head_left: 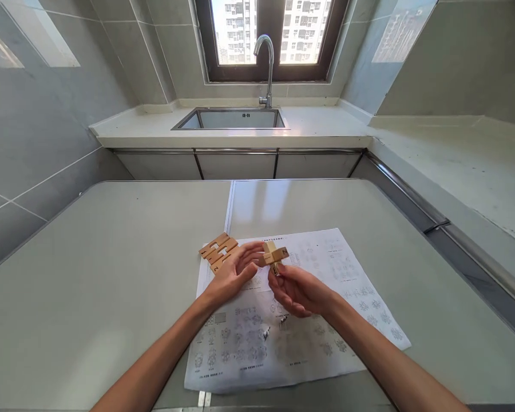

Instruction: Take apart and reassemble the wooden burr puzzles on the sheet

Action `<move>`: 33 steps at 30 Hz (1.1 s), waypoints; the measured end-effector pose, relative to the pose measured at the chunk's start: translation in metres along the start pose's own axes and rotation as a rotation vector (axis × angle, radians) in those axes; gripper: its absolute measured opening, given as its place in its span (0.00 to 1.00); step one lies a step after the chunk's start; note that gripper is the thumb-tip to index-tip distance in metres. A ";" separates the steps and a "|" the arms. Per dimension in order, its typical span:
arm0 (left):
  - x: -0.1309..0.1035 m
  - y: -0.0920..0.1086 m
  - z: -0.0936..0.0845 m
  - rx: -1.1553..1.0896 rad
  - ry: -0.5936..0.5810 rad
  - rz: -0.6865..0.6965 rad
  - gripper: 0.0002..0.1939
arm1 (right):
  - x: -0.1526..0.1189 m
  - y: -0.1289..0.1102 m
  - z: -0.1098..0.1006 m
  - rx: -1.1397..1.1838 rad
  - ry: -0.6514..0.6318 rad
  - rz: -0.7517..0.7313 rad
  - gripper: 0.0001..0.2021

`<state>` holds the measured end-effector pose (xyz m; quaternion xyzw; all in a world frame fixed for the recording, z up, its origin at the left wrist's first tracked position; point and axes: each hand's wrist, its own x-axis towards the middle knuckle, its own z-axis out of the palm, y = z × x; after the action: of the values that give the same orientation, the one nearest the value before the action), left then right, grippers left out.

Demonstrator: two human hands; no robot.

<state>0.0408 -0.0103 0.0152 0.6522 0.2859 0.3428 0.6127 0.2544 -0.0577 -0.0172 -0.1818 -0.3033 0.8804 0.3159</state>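
Several light-brown wooden burr puzzle pieces (275, 253), interlocked in a cross shape, are held up above the printed sheet. Dark marks show on two of the ends. My right hand (298, 289) pinches the lower end between thumb and fingers. From the other side, the fingertips of my left hand (239, 268) close on the left end of the cross. More notched wooden pieces (218, 250) lie side by side just left of my left hand, which partly covers them. Beneath both hands is the white instruction sheet (321, 355), with printed diagrams, creases and two small torn spots.
A grey table (90, 274) with a lengthwise seam carries the sheet. Behind it is a white counter (326, 121) with a sink (232, 118) and a tall faucet (269, 68) below a window. Another counter (467, 154) runs along the right; a tiled wall (47, 126) bounds the left.
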 end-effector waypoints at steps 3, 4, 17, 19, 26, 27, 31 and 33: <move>-0.001 0.003 0.003 -0.126 -0.212 -0.054 0.41 | 0.000 0.004 0.002 -0.029 -0.123 0.030 0.23; -0.002 0.003 0.005 -0.161 -0.244 -0.078 0.40 | 0.000 0.005 0.002 -0.039 -0.158 0.045 0.24; -0.009 -0.001 0.007 -0.208 -0.058 -0.106 0.39 | -0.002 -0.002 0.015 -0.520 -0.003 -0.210 0.19; -0.010 0.003 0.009 -0.178 -0.031 -0.095 0.37 | -0.003 -0.002 0.018 -0.569 0.040 -0.241 0.20; -0.016 0.008 0.015 -0.006 0.053 -0.012 0.37 | -0.006 0.004 0.026 -0.876 0.313 -0.395 0.16; -0.017 0.008 0.017 0.020 0.060 0.005 0.38 | -0.006 0.005 0.025 -0.943 0.355 -0.431 0.14; -0.018 0.006 0.025 0.101 0.164 0.068 0.36 | -0.001 0.013 0.019 -1.154 0.542 -0.587 0.08; -0.018 0.005 0.029 0.108 0.212 0.081 0.35 | 0.001 0.015 0.016 -1.168 0.573 -0.615 0.08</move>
<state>0.0529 -0.0428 0.0182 0.6555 0.3405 0.4183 0.5286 0.2387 -0.0730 -0.0152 -0.4514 -0.6674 0.3633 0.4678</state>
